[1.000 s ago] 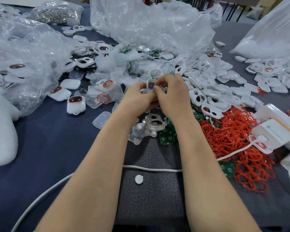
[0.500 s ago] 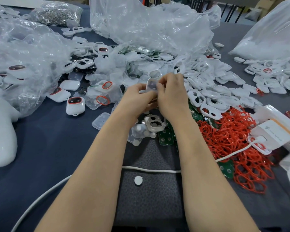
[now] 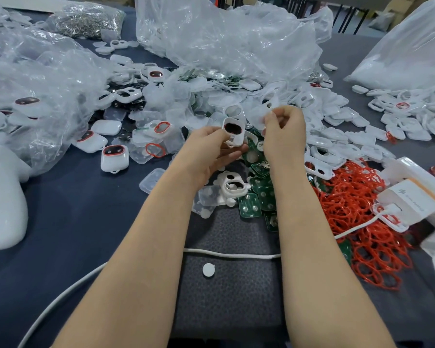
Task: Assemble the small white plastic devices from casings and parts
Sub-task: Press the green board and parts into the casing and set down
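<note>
The left hand (image 3: pixel 206 151) grips a white casing (image 3: pixel 232 133) at mid-table, its dark oval opening facing up. Just right of it, the right hand (image 3: pixel 285 131) has its fingers curled and its fingertips pinched; what they hold cannot be made out. A clear plastic bag (image 3: pixel 224 38) lies at the far side, a heap of red rings (image 3: pixel 357 197) at the right, green circuit boards (image 3: pixel 256 197) below the hands, and a white disc (image 3: pixel 208 269) nearest.

No legible text; only blurred print on white charger box (image 3: pixel 409 200)

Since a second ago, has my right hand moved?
Yes: the right hand has drawn rightward, away from the casing in the left hand, judged against the white disc.
</note>
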{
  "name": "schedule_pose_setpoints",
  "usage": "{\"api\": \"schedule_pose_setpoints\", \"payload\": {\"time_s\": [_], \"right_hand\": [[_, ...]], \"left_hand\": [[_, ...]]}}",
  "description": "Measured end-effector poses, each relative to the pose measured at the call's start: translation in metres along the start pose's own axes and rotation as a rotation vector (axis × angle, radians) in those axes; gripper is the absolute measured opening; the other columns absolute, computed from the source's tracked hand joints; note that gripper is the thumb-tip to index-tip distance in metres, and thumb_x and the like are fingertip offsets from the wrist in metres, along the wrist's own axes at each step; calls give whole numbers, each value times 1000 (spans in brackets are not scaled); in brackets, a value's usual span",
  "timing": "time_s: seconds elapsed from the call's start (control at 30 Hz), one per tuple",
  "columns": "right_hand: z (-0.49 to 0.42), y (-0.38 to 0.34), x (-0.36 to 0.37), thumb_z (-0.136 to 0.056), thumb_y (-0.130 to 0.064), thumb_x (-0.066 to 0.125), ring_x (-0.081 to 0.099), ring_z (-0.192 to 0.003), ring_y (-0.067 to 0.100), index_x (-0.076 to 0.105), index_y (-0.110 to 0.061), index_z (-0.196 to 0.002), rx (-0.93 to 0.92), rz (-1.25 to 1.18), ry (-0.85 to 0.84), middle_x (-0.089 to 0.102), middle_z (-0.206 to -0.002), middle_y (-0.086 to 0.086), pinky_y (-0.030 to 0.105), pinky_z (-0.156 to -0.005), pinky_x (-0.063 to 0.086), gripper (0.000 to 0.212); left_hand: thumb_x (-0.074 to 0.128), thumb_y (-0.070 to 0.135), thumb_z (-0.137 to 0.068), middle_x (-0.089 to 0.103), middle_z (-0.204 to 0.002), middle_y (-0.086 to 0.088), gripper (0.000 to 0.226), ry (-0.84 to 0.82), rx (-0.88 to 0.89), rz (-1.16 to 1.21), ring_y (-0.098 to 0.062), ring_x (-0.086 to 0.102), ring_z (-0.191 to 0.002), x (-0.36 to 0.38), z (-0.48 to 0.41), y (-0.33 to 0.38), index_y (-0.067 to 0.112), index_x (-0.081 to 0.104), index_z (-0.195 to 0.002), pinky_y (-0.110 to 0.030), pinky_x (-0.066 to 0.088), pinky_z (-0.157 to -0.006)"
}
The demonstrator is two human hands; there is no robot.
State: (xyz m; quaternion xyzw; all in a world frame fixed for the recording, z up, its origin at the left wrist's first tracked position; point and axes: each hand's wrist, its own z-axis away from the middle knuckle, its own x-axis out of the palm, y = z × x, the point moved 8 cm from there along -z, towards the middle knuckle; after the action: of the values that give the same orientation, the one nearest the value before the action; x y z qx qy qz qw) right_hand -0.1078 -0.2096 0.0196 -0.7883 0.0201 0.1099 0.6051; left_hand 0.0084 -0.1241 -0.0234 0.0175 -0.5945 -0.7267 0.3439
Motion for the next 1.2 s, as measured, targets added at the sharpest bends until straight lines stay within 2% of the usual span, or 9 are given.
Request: {"api": "schedule_pose_setpoints", "payload": {"time_s": [0.1,0.2,0.3,0.4,0.6,0.77,0.87,1.0,1.2], "right_hand": [[-2,2,-10,-95,-9,45,51,-69,13,48,-20,-96,12,17,57,62,-87,3,29,-67,44,11],[-1,-1,-9,-91,-7,41,51,-75,17,55,-17,-96,-68,344,-4,56,-79,-4,30,-67,41,18],[5,-1,2,-91,-12,44,52,-92,20,61,-17,-108,-117,597,-91,56,-106,3,26,-71,33,25],[7,-9,-1,-91,-18,51,50,-80,9,64,-22,-108,-156,545,-56,41,-116,3,21,-70,32,22],[11,-11,16,-85,-22,66,52,-63,-5,65,-17,-90,-117,334,-273,58,-73,-11,3,-55,38,7],[18,-21,25,-85,-12,63,46,-56,-3,59,-18,-95,-253,356,-328,56,-72,-6,7,-55,37,12],[20,-22,30,-86,-13,62,46,-66,5,63,-20,-97,-296,422,-339,59,-81,2,18,-62,36,13],[20,-22,30,-87,-17,63,50,-77,12,67,-20,-96,-303,470,-296,60,-91,5,21,-68,36,11],[22,-24,32,-86,-15,62,56,-85,18,66,-18,-91,-293,437,-248,60,-88,5,31,-74,46,7]], "left_hand": [[44,0,-97,70,-87,-14,13,1,-5,-3,-19,70,-75,0,1,1,2,54,-104,-22,58,-66],[46,-1,-97,70,-88,-13,11,-1,2,-3,-17,70,-75,-1,1,1,4,55,-99,-20,57,-62],[48,1,-97,71,-86,-11,10,2,29,-23,-15,70,-75,-2,0,2,5,56,-101,-18,58,-62],[50,1,-96,70,-90,-11,18,19,74,-47,-12,71,-74,-4,-3,2,2,53,-114,-18,58,-67],[57,-5,-90,68,-93,-10,24,67,126,-70,-10,71,-69,-9,-4,6,2,53,-113,-16,55,-62],[57,-1,-92,67,-92,-8,12,100,141,-120,-6,68,-62,-12,-4,8,10,57,-95,-15,54,-61],[58,2,-92,68,-89,-7,11,104,154,-142,-7,68,-67,-13,-5,8,13,57,-92,-16,55,-63],[60,5,-92,69,-89,-7,10,100,170,-161,-8,69,-70,-13,-6,7,14,57,-91,-18,56,-66],[57,1,-93,70,-74,1,13,71,193,-158,-4,68,-62,-10,-7,9,13,57,-89,-15,54,-62]]}}
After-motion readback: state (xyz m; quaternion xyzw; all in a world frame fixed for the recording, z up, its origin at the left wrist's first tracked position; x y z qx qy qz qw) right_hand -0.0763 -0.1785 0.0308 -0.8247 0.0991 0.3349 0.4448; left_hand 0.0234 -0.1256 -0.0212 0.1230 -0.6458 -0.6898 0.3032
